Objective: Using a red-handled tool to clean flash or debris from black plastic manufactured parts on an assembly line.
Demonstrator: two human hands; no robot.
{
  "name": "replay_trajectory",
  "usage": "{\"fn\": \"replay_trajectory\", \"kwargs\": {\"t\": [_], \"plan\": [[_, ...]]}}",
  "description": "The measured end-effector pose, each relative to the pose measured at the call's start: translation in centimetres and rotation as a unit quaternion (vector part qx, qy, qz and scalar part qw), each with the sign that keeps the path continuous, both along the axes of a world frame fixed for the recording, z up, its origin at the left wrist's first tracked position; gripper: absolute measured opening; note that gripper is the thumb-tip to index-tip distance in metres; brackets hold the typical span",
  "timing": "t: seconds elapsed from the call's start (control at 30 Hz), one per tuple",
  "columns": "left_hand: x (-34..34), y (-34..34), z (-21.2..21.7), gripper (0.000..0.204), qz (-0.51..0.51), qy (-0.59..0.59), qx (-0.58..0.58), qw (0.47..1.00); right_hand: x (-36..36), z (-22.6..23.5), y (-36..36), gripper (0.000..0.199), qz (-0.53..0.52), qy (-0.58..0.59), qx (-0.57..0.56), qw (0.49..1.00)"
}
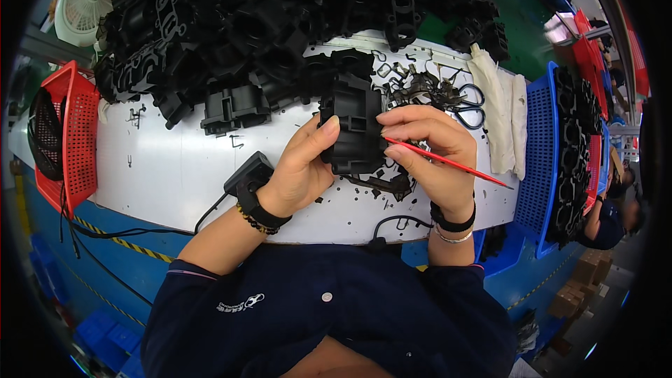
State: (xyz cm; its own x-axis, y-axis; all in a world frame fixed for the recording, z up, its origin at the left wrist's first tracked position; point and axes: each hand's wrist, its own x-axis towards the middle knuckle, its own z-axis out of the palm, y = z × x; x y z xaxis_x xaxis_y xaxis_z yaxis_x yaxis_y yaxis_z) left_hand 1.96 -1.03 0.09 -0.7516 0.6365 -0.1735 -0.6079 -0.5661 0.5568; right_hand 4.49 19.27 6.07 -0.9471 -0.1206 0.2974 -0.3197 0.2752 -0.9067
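Observation:
My left hand is closed round the left side of a black moulded plastic part, with the thumb on its near face. The part is boxy and ribbed, held above the white table. On its right side is my right hand, closed on a thin red pen-like tool. One end of this tool meets the part's right edge; the other tapers to a dark point at the lower right. Whether it has a blade cannot be seen. Black scraps lie under the part.
A large heap of black plastic parts covers the table's far side. Scissors, beige cloth gloves and a blue crate are to the right. A red basket and black adapter with cable are to the left.

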Motion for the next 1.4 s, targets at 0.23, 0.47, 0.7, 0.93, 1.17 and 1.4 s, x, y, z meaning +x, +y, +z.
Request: {"fn": "replay_trajectory", "kwargs": {"t": [0.23, 0.47, 0.7, 0.93, 1.17, 1.4], "plan": [[0.1, 0.4, 0.7, 0.041, 0.014, -0.026, 0.011, 1.0, 0.1, -0.1, 0.0, 0.019, -0.003, 0.005, 0.007, 1.0], [0.1, 0.3, 0.5, 0.039, 0.008, -0.012, 0.004, 1.0, 0.2, -0.3, -0.2, 0.018, -0.007, 0.028, 0.046, 0.999], [0.1, 0.4, 0.3, 0.038, 0.015, -0.01, -0.001, 1.0, -0.3, -0.6, -0.7, 0.022, 0.002, 0.174, 0.145, 0.974], [0.0, 0.3, 0.5, 0.039, 0.0, 0.002, 0.016, 1.0, -0.6, -0.9, -1.4, 0.025, -0.035, 0.254, 0.178, 0.95], [0.0, 0.2, 0.8, 0.04, -0.002, -0.003, 0.029, 1.0, -0.4, -1.5, -1.7, 0.024, -0.093, 0.272, 0.168, 0.943], [0.2, 0.6, 0.9, 0.052, 0.047, 0.038, -0.009, 0.998, -0.5, -1.4, -0.9, 0.021, -0.127, 0.232, 0.138, 0.954]]}}
